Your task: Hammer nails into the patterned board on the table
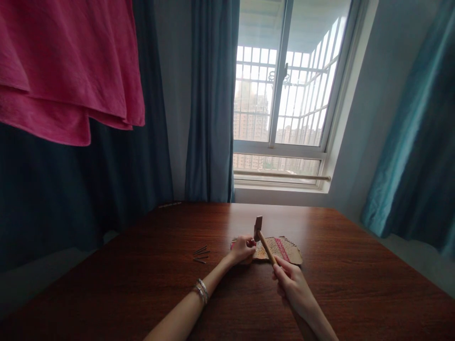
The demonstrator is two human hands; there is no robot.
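My right hand (289, 279) is closed around the wooden handle of a hammer (266, 247). The hammer's metal head is raised above the table, close to the fingertips of my left hand (243, 250). Those fingers are pinched together over the left part of a flat, patterned piece of cardboard (275, 247); whatever is between them is too small to make out. Spots and a pink band mark the cardboard, and its right edge looks ragged. Left of my left hand, several dark nails (201, 255) lie loose on the table.
The brown wooden table (142, 284) reaches back to a wall with a barred window (280, 94). Blue curtains (213, 104) hang behind it and at the right (408, 142). A pink cloth (71, 71) hangs at the upper left.
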